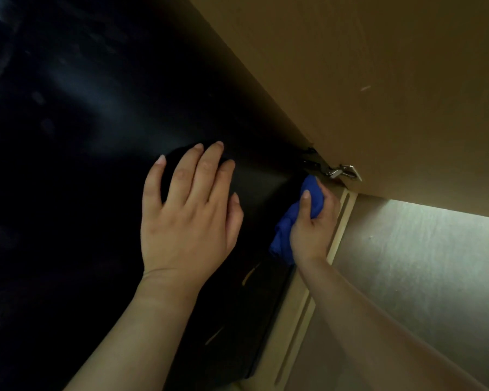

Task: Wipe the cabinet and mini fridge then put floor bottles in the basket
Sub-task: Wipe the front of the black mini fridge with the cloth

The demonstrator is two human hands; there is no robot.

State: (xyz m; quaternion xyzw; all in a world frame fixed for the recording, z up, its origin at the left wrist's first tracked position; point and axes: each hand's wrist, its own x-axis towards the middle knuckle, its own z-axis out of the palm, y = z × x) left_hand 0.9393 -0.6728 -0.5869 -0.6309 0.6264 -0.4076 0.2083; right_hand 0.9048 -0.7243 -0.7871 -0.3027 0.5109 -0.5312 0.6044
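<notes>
A: What does my right hand hold?

B: A bunched blue cloth, fingers closed around it, just below the metal hinge.

A: And my left hand?

B: Open, holding nothing, flat on the mini fridge, left of the hinge.

A: Where does the wipe go next?

B: Probably along the fridge's dark edge, which runs from the hinge down towards me beside the cabinet door. The right hand is nearer.

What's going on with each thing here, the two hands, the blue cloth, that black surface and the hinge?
Left hand: open, flat on the black surface.
Right hand: closed around the cloth.
Blue cloth: bunched, pressed at the black surface's edge.
Black surface: glossy, faintly smudged.
Metal hinge: in view just above the cloth.
</notes>
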